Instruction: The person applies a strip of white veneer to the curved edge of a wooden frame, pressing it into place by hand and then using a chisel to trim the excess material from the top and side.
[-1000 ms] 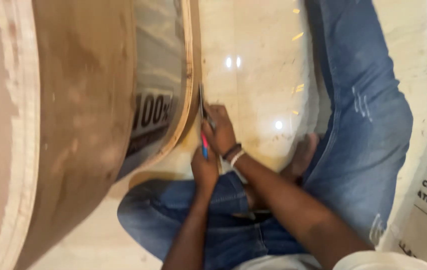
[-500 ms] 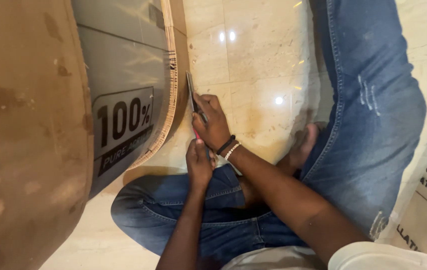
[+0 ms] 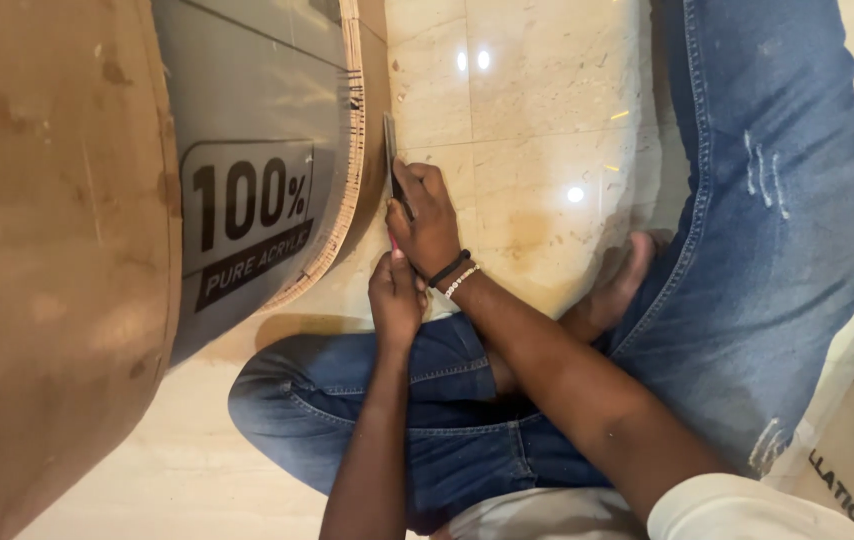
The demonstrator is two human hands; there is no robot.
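Marking at the edge of the curved plywood panel (image 3: 352, 150)

The right hand (image 3: 427, 215) pinched a flat metal ruler (image 3: 390, 150) against the panel's edge; the left hand (image 3: 397, 300), just below, gripped a red pencil (image 3: 394, 243). Holding the ruler steady seemed wise.

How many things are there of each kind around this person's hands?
Hands: 2, left hand and right hand
Flat metal blade under the right hand: 1
Red-tipped tool between the hands: 1
Wristbands on the right wrist: 2, one black, one beaded white
Curved plywood panel with a grey protective film: 1
Total: 7
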